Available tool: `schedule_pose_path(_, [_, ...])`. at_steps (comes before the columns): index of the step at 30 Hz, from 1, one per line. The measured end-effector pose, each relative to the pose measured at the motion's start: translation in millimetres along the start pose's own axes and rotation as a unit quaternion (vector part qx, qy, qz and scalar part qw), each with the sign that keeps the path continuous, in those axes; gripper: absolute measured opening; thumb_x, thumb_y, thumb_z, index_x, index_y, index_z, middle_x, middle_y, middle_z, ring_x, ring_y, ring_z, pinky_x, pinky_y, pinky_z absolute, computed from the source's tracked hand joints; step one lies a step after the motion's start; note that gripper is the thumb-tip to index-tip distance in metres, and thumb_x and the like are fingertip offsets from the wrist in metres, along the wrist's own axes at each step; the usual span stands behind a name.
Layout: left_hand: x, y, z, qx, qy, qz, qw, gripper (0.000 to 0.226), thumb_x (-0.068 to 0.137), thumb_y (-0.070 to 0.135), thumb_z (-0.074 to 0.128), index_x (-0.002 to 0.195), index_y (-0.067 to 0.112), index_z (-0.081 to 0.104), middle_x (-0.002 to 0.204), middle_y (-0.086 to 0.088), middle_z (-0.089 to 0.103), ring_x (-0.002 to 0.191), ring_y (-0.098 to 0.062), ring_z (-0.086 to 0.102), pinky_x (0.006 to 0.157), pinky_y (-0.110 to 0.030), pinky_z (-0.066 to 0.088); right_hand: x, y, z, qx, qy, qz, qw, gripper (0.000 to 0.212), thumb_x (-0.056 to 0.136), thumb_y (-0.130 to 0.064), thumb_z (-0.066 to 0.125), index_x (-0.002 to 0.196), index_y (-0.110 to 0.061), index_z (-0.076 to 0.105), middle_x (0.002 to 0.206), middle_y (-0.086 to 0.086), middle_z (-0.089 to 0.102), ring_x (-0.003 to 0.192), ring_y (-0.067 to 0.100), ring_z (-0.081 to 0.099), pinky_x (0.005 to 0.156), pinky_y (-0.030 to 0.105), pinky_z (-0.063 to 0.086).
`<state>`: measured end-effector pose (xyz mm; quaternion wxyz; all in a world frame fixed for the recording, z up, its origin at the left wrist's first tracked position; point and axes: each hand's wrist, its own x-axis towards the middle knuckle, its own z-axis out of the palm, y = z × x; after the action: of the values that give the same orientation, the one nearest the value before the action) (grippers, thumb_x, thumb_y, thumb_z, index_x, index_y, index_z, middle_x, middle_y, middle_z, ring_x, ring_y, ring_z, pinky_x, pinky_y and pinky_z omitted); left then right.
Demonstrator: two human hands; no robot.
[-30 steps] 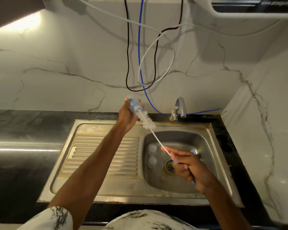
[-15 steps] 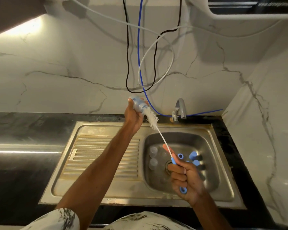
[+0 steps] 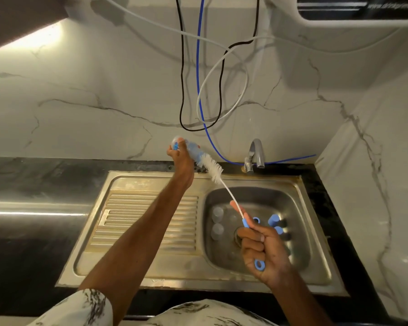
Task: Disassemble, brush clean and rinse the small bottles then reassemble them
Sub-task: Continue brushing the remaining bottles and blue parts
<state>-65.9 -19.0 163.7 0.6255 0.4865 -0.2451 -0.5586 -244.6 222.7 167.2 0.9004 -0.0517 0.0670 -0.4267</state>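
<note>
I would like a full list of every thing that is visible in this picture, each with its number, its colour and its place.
small bottle: one, clear with blue print, held up above the sink's rear rim
bottle brush: one, white bristles, blue handle, bristle end at the bottle's mouth
clear pieces: two, clear, basin floor, left of the drain
blue pieces: about three, blue, basin floor, beyond the right hand
sink: one, steel, set in the black counter
tap: one, grey, behind the basin
cables: three, black, blue, white, on the wall
left hand: grips the bottle
right hand: grips the brush handle
</note>
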Motion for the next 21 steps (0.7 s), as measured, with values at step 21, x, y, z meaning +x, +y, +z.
schedule_pose_path(21, [6.3,-20.5,-15.9,0.165,-0.131,-0.072,0.975,0.058,0.103,0.039,0.055,0.144,0.011,0.027,0.124,-0.021,0.05,0.099,-0.028,0.063,0.063,-0.032,0.06,-17.2,-21.8,15.1,-0.867,0.4,-0.12,0.271,0.034,0.094,-0.016,0.059,0.117,-0.037,0.073,0.071,-0.007,0.066,0.061,0.02,0.068,0.061,0.04,0.058])
